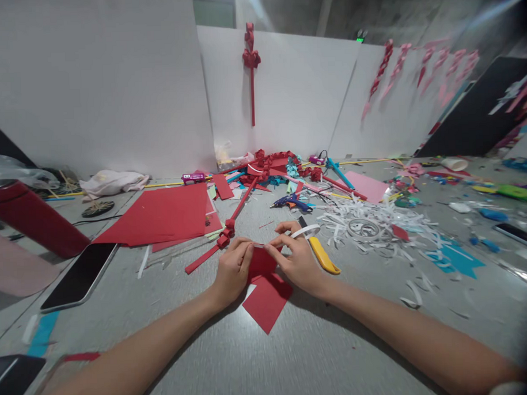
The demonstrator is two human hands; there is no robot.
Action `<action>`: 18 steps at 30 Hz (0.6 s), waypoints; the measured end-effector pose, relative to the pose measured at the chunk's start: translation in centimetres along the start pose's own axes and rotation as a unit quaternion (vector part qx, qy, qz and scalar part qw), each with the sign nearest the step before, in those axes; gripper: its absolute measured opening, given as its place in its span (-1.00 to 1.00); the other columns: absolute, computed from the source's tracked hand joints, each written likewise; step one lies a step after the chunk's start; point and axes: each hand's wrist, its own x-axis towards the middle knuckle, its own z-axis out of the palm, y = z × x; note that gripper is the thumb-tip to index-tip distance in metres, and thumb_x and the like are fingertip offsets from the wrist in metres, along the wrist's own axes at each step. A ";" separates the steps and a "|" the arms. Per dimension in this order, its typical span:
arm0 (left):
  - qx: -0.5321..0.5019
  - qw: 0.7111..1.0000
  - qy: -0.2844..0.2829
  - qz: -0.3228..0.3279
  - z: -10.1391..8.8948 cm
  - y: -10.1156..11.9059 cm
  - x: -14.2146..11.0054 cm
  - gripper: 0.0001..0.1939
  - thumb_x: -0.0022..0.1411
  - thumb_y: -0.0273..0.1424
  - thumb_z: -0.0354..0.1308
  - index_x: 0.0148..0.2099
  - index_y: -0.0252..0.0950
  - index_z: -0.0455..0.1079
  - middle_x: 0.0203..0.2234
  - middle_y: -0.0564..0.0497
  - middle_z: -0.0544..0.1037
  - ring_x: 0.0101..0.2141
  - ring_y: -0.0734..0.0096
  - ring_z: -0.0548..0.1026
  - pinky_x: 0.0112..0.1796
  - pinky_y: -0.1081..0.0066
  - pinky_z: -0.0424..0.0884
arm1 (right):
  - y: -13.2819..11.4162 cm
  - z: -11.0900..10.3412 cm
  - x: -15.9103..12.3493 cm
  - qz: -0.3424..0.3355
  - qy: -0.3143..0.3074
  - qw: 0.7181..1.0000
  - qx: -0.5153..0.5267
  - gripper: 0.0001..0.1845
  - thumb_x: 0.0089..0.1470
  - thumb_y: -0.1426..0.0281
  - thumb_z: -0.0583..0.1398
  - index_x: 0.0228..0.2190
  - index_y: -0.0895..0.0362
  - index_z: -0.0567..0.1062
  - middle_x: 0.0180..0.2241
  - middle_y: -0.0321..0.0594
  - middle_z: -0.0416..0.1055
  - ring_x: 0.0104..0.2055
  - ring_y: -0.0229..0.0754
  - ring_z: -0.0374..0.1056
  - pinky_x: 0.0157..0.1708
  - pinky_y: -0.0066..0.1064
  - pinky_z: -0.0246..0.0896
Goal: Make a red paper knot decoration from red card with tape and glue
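Note:
My left hand (234,270) pinches the upper edge of a small piece of red paper (261,264) between thumb and fingers. From the other side my right hand (299,262) is closed on the same edge, its fingertips close to the left ones. A thin light strip shows along that edge; I cannot make out whether it is tape. A narrow white ring (305,231), which looks like a tape roll, hangs about the right fingers. Below both hands a red paper square (267,307) lies cornerwise on the table. Just right of my right hand rests a yellow utility knife (324,256).
A blue glue gun (291,204) lies beyond my hands, with a knotted red paper strip (225,236) to the left. Large red sheets (164,212), a phone (80,277) and a red bottle (35,214) occupy the left. White paper shreds (376,216) cover the right.

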 end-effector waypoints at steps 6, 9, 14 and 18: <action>0.016 0.999 0.023 -0.021 0.1 -0.3 0.0 -0.68 0.54 -0.30 -0.09 -0.16 -0.26 0.46 -0.24 -0.04 0.54 -0.21 0.34 0.53 -0.14 0.37 0.44 | 0.2 0.1 -0.1 -0.011 0.006 1.000 0.025 -0.93 0.24 0.35 0.28 -0.26 0.04 0.61 -0.06 -0.11 0.34 0.05 -0.03 0.36 0.10 -0.10 0.31; 0.014 0.999 0.029 -0.029 0.1 -0.5 0.0 -0.68 0.54 -0.29 -0.08 -0.17 -0.26 0.45 -0.24 -0.04 0.54 -0.23 0.34 0.53 -0.18 0.39 0.43 | 0.3 0.3 -0.2 -0.023 0.008 0.999 0.030 -0.90 0.25 0.38 0.26 -0.21 0.02 0.61 -0.04 -0.11 0.34 0.07 -0.04 0.36 0.12 -0.11 0.32; 0.011 0.999 0.025 -0.024 0.1 -0.5 0.1 -0.69 0.54 -0.30 -0.09 -0.17 -0.26 0.44 -0.25 -0.04 0.54 -0.23 0.34 0.52 -0.17 0.39 0.42 | 0.3 0.3 -0.3 -0.033 0.007 0.999 0.029 -0.88 0.27 0.40 0.25 -0.17 0.01 0.59 -0.02 -0.10 0.34 0.09 -0.04 0.35 0.16 -0.12 0.31; 0.005 0.999 0.029 -0.015 0.0 -0.3 0.2 -0.70 0.54 -0.32 -0.08 -0.17 -0.26 0.43 -0.26 -0.03 0.53 -0.23 0.35 0.52 -0.14 0.38 0.41 | 0.3 0.4 -0.4 -0.042 0.003 0.999 0.018 -0.85 0.27 0.40 0.25 -0.11 0.01 0.56 0.02 -0.09 0.33 0.12 -0.02 0.33 0.19 -0.08 0.28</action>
